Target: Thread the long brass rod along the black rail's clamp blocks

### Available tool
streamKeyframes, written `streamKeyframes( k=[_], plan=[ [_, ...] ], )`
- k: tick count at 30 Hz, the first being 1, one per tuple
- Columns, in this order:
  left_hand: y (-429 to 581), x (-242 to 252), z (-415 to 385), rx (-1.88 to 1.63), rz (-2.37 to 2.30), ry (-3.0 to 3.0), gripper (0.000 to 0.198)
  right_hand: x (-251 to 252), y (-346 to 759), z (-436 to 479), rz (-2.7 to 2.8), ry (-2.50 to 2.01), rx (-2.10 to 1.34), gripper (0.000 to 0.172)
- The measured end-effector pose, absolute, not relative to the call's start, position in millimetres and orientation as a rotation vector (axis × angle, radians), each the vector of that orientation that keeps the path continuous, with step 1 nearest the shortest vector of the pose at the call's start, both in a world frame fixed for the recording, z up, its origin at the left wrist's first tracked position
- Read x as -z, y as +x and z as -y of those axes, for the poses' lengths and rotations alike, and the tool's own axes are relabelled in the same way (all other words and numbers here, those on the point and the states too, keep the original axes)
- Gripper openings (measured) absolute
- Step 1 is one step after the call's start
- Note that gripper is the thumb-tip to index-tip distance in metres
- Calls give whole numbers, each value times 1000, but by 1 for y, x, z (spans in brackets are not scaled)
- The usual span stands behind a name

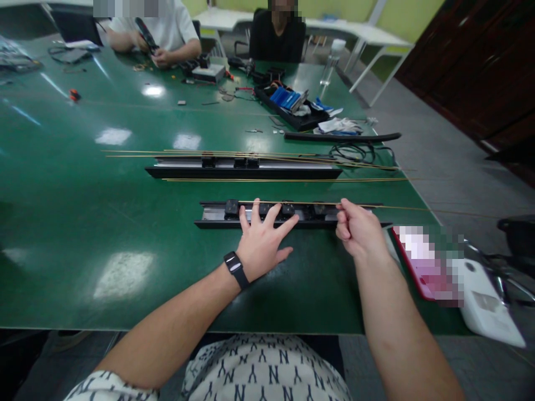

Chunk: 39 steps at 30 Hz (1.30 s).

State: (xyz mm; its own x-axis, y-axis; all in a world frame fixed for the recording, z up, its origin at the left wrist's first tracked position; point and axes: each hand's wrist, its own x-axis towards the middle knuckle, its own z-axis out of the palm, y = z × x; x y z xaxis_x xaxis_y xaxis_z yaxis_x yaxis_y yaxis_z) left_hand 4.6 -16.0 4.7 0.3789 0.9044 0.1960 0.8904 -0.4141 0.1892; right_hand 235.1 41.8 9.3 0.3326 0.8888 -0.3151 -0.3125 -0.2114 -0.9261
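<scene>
A black channel-shaped rail (355, 225) with a silver inner strip lies across the table in front of me. Several small black blocks (232, 208) sit along it. My left hand (264, 236) spreads its fingers over the rail, fingertips touching among the blocks. A thin brass-coloured rod (309, 203) runs along the rail's far side over the blocks and extends past its right end. My right hand (355, 225) is closed in a pinch around this rod near the rail's right end.
Beyond lies a second black rail (251, 173) with several thin rods (188, 180) on and beside it. Phones (426, 267) rest at the right edge. A black tray (307, 120) of parts, a black strip (343, 136) and cables lie farther back. Two people sit across the table.
</scene>
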Motion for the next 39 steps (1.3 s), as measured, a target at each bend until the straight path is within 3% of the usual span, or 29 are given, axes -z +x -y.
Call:
streamKeyframes(
  k=[12,31,39],
  plan=[
    [5,-4,15,-416,-1676,2570,76,-8,236,-41,594,-1314,-1230,10],
    [5,-4,15,-404,-1677,2579,76,-7,234,-43,579,-1366,-1178,18],
    [5,-3,15,-409,-1676,2576,76,-8,237,-42,597,-1334,-1230,9]
  ],
)
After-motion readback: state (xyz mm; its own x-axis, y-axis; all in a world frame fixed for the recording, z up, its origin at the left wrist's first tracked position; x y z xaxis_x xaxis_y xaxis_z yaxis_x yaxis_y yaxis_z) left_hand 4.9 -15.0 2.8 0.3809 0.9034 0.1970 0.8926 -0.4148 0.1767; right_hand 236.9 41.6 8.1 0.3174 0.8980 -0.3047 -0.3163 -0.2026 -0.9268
